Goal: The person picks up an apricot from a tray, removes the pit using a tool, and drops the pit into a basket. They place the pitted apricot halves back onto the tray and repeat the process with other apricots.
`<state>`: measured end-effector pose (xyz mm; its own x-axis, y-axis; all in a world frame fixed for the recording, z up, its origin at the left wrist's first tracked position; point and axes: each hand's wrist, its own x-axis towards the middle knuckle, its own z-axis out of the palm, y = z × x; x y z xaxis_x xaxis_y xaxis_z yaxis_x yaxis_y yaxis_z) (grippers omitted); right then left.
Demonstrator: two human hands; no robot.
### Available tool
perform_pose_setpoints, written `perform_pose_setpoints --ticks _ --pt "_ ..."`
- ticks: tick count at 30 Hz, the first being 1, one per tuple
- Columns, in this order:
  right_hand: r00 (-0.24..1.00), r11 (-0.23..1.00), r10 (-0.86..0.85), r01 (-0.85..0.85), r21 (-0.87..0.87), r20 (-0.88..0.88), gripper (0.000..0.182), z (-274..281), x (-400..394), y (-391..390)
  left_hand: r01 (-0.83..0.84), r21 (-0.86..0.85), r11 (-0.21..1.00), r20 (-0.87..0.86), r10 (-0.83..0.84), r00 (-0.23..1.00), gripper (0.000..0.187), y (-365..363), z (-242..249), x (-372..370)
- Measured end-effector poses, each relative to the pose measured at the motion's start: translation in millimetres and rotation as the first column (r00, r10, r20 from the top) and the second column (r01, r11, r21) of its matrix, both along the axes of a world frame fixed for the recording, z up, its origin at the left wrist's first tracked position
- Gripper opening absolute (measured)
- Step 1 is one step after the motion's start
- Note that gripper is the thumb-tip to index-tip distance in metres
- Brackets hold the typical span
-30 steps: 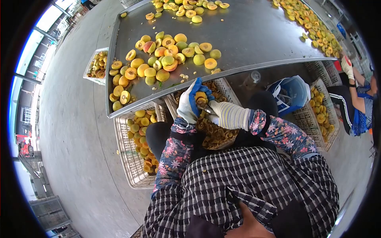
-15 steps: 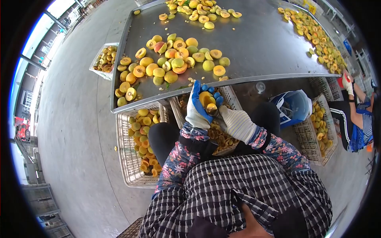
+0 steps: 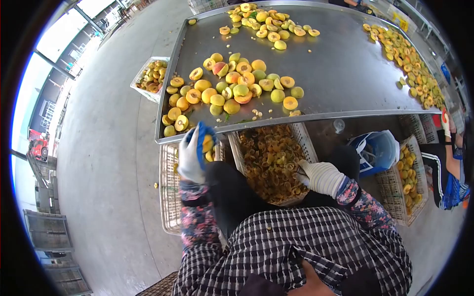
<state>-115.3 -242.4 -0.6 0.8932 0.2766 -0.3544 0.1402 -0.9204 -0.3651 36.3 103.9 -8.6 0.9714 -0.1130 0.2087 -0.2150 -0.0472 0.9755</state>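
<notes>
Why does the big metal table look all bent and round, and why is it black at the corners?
In the head view, a fisheye lens curves the table edges and leaves a black ring around the round picture; daylight glares white at the upper left, the steel top shines softly, and the left hand, holding a peach half, is slightly smeared, while the right hand looks sharper.

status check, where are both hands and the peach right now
Left hand shut on peach half, over the side crate. Right hand down at the pit crate; its grip cannot be told. Nothing in the way.
</notes>
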Motion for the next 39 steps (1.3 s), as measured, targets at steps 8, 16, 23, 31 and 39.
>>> perform_pose_setpoints --ticks 8,16,23,31,39 --pt "0.996 0.995 0.082 -0.083 0.054 0.037 0.048 -5.3 9.7 4.9 -0.035 0.726 0.686 0.027 0.022 0.999 0.043 5.9 9.5 72.5" --pt "0.997 0.993 0.059 -0.063 0.097 0.044 0.049 3.2 11.7 4.7 0.157 0.983 0.092 -0.161 0.041 0.986 0.073 -116.6 -53.6 148.0" --pt "1.000 0.998 0.000 -0.002 0.068 0.021 0.045 10.9 7.0 -4.6 -0.003 0.913 0.408 -0.053 0.127 0.991 0.059 -104.3 -61.7 153.1" --pt "0.960 0.853 -0.205 0.079 0.516 0.192 0.037 25.7 22.8 10.3 0.153 -0.629 0.762 -0.305 -0.424 0.853 0.044 -97.3 -23.1 70.2" --pt "0.835 0.864 -0.319 0.062 0.500 0.448 0.033 30.0 44.0 47.1 0.277 0.114 0.954 0.263 -0.298 0.918 0.044 -136.3 21.9 -33.3"
